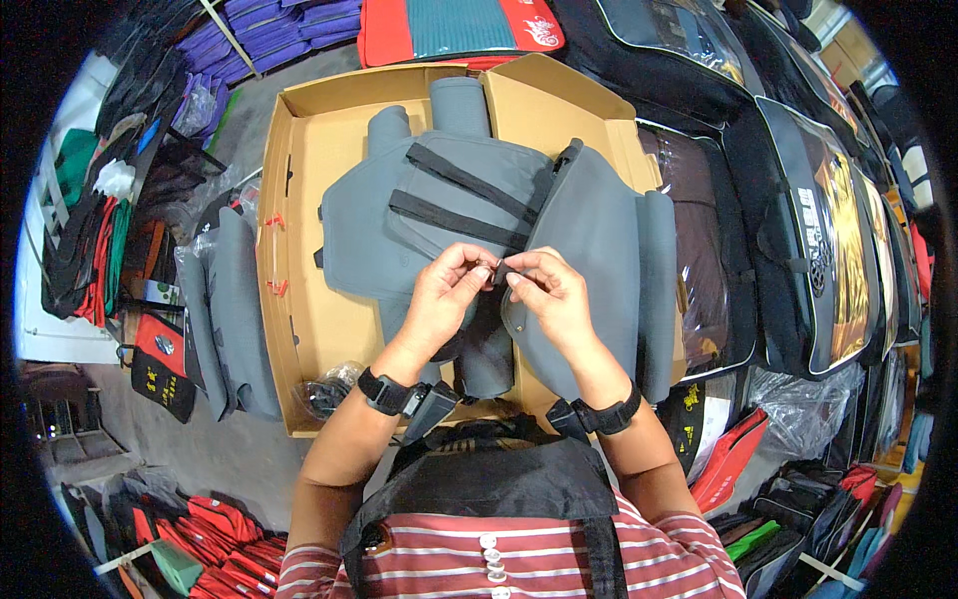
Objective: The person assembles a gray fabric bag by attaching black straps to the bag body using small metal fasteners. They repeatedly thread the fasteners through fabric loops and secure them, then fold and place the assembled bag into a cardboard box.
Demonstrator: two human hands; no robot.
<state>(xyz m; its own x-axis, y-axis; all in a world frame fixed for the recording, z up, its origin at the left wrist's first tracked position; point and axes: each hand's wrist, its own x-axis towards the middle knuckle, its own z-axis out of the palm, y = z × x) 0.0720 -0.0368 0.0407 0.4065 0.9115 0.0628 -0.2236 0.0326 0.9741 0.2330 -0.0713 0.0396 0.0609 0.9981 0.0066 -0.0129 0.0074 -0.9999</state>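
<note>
Both hands meet at the middle, above grey sheet pieces that lie in an open cardboard box (299, 224). My left hand (451, 288) pinches a tiny reddish or metallic piece that is mostly covered by the fingertips. Between thumb and fingers, my right hand (550, 288) grips the end of a black strap (503, 271), touching my left fingertips. A curved grey panel (591, 224) lies beneath and right of my right hand. Two black elastic straps (464, 217) cross a flat grey panel (441, 165) just beyond the hands.
A clear plastic bag with black parts (329, 389) sits in the box's near left corner. Black cases with clear windows (816, 239) are stacked at right. Beyond the box lies a red case (464, 30); grey rolled sheets (232, 314) stand at left. Red bags (224, 546) lie lower left.
</note>
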